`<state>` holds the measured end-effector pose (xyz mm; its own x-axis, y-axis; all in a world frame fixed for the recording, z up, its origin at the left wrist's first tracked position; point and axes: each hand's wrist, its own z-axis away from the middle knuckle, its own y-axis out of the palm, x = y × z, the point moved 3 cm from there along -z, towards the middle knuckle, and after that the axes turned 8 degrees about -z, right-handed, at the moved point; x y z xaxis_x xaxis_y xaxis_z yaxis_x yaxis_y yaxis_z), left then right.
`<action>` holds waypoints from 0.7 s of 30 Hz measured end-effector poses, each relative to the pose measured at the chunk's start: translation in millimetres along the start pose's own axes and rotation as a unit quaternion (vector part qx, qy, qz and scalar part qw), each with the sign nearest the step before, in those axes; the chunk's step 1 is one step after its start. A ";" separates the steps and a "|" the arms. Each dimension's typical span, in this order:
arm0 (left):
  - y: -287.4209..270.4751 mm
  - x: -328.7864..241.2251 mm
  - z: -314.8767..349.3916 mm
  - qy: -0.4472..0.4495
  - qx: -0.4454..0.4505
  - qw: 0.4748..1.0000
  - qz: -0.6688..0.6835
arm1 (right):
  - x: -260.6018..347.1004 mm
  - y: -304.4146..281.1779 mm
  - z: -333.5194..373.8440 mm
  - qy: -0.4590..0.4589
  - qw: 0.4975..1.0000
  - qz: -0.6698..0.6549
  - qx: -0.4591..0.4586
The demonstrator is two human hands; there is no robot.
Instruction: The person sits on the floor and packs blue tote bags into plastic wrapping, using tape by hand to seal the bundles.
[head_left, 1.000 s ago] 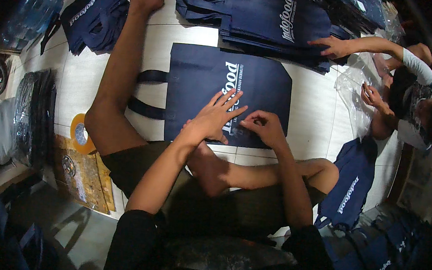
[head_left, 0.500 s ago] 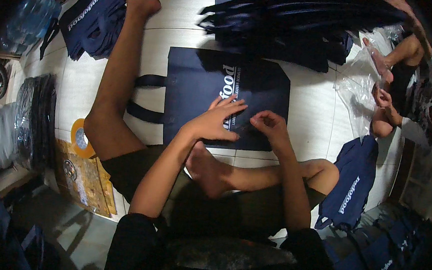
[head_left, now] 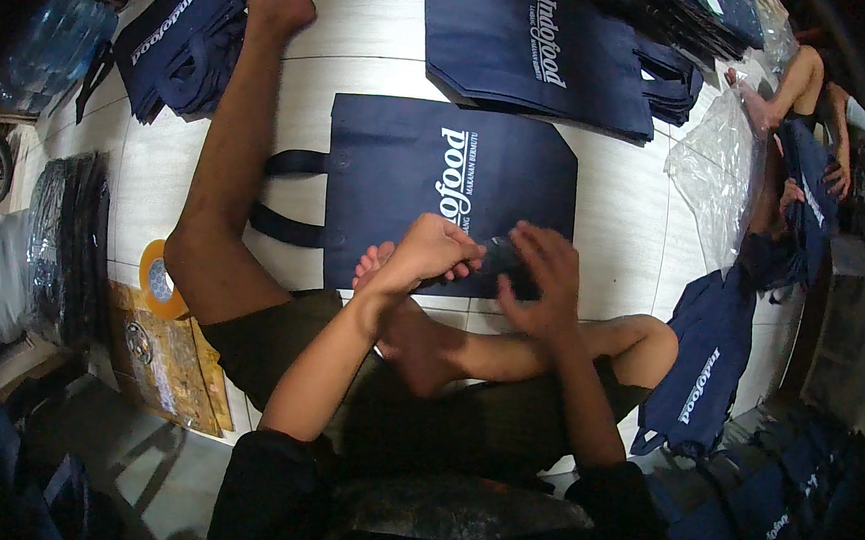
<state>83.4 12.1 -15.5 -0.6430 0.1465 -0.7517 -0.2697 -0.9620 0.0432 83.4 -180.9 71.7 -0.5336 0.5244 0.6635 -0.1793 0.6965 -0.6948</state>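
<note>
A flat navy blue tote bag (head_left: pixel 390 157) with white lettering lies on the floor before me, its two handles pointing left. Over its near edge, my left hand (head_left: pixel 432 250) is closed in a pinch, fingertips toward the right. Beside those fingertips is a small, dark, slightly shiny patch, too unclear to name. My right hand (head_left: pixel 544 278) is just to the right, a little blurred, with fingers apart and nothing visibly held. My bare foot lies under my left wrist.
Stacks of navy bags lie at the back (head_left: pixel 488 53), the back left (head_left: pixel 172 56) and the right (head_left: pixel 702 359). Clear plastic (head_left: pixel 715 179) is spread at the right, near a co-worker holding a navy bag (head_left: pixel 809 196). A tape roll (head_left: pixel 159 276) rests by my left knee.
My left hand has gone from spread to pinched; my right fingers have opened out. The dark bundle over the back stack has moved away. The co-worker now holds a navy bag.
</note>
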 end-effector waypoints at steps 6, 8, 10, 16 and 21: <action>3.6 -6.8 5.7 -0.049 0.036 0.996 0.069 | -9.0 38.0 22.6 -0.056 0.997 0.003 0.049; 2.9 -5.3 6.6 -0.069 0.046 0.992 0.091 | -20.0 43.6 30.0 -0.008 0.999 -0.037 0.039; -0.1 -4.6 5.6 -0.111 0.050 0.986 0.110 | -24.9 42.9 32.4 0.070 0.993 -0.082 0.038; -19.6 -27.5 11.6 0.228 -0.178 0.903 -0.316 | -46.2 23.2 18.9 0.026 0.999 0.006 -0.044; -3.0 -20.3 15.1 0.305 -0.091 0.768 -0.556 | -31.6 58.2 33.1 -0.102 0.981 0.099 0.129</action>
<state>86.4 15.5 9.5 0.3824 0.8184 -0.4290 -0.2694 -0.3453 -0.8990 62.4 -173.2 1.1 -0.7287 0.5101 0.4570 -0.2447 0.4294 -0.8693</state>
